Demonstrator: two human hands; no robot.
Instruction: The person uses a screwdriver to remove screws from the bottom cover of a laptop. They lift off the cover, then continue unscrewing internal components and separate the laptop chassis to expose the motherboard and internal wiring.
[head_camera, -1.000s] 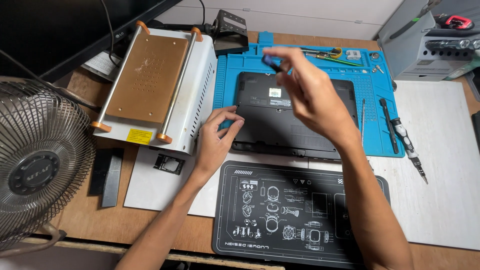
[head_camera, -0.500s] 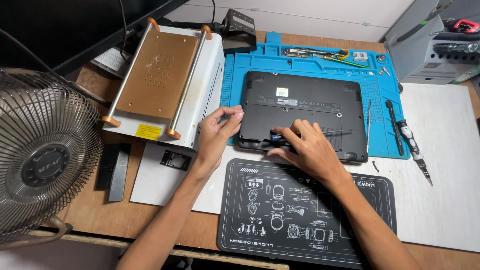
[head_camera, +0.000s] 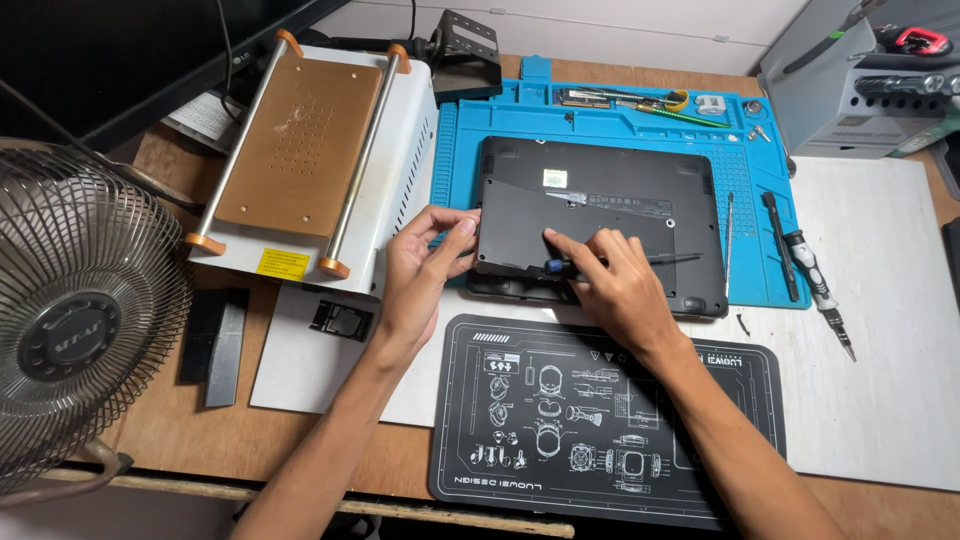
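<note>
Cluttered wooden workbench (head_camera: 150, 440): upturned black laptop (head_camera: 600, 220) lies on blue silicone repair mat (head_camera: 600, 120). Left hand (head_camera: 420, 270) pinches its left edge. Right hand (head_camera: 615, 285), closed around blue-tipped screwdriver (head_camera: 600, 262), works the base panel; next move likely requires steady tip alignment.

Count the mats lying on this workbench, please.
2. A blue mat lies under the laptop, and a black mat with white drawings lies nearer, below both hands. Others may be hidden outside the view.
</note>
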